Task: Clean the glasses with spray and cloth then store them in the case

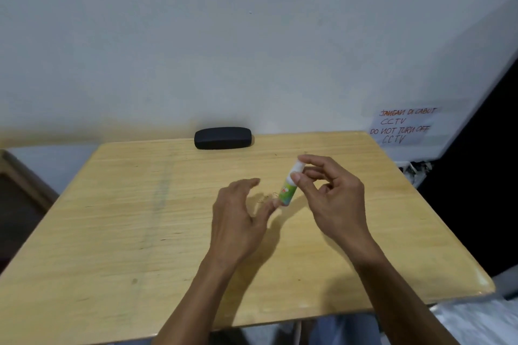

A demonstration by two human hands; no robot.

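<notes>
The right hand (pixel 333 199) holds a small spray bottle (pixel 290 186) over the middle of the wooden surface (pixel 112 218). Thumb and forefinger pinch it near its white cap, and the remaining fingers curl loosely behind. The bottle tilts, cap up and away from the person, green-labelled base down and toward the left hand (pixel 238 218).

The left hand lies just left of the bottle, fingers relaxed and slightly spread, gripping nothing. One fingertip reaches to the bottle's base; whether it actually touches cannot be told. Under and just beyond the left hand's fingers, thin wire-like lines show against the wood, possibly the glasses (pixel 266 196), but they are too faint and too hidden to be sure of their shape or how they lie.

The black case (pixel 223 137) sits closed at the far edge of the surface, against the wall, well apart from both hands and to the left of the bottle.

On the wall at the right, a paper note (pixel 403 126) carries handwritten words, "DO NOT TURN OFF CCTV" among them.
</notes>
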